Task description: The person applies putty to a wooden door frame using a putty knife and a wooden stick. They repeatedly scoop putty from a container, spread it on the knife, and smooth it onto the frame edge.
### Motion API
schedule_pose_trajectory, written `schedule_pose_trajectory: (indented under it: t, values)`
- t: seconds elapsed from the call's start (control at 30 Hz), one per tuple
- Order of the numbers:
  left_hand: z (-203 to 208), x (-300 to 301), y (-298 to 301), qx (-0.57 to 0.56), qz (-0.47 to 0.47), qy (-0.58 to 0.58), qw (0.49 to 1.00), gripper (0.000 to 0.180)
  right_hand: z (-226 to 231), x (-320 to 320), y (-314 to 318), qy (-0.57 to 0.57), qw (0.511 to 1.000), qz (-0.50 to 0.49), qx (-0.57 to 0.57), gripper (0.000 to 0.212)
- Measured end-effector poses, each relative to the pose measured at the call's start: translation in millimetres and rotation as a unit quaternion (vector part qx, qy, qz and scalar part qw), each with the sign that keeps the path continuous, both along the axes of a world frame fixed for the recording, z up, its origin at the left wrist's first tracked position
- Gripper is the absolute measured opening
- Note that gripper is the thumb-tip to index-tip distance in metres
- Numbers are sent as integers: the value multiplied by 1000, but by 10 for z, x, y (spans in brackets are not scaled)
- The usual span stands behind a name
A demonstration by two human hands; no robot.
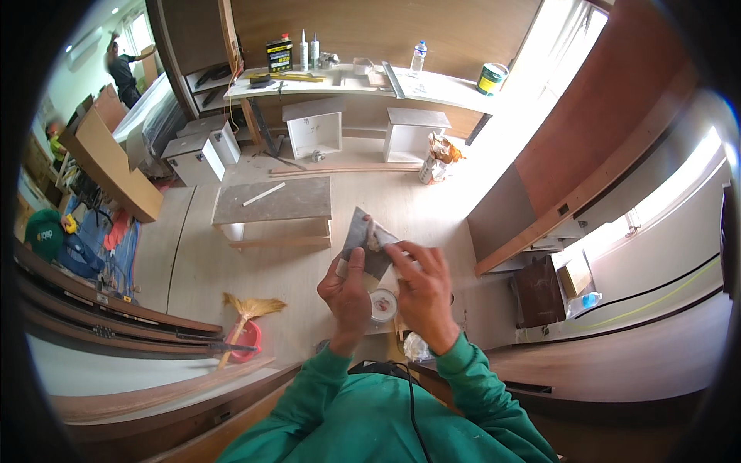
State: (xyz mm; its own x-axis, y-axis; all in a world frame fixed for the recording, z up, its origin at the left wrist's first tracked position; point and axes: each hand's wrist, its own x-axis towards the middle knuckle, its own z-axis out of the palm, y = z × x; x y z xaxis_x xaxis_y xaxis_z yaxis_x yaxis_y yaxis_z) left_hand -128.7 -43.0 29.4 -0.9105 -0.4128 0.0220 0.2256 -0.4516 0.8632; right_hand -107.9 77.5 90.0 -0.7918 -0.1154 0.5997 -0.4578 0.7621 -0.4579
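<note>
A grey flat plate [356, 236] with a pale smear [373, 242] is held in the middle of the scene, pinched between thumb and fingers of the left hand [346, 299]. At its right edge, the fingers of the right hand [424, 292] are bent; whether anything is pinched there cannot be told. Nearer, a round tub [383, 306] is seen between the hands.

A green top [347, 420] with long sleeves [482, 378] (a thin black cable [412, 405] crosses its front).
</note>
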Motion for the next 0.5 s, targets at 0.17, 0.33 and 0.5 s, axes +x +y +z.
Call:
schedule_pose_trajectory:
  t: [0.17, 0.33, 0.5]
  values:
    - [77, -59, -7, -12, 3, -5, 1000, 22, -55, -30, 7, 45, 996, -62, -50, 47]
    - [185, -132, 28, -12, -24, 1, 1000, 22, 49, -36, 63, 58, 998, -11, -2, 44]
    - [235, -288, -187, 273, -261, -145, 914, 34, 114, 21, 214, -8, 978, 0, -208, 38]
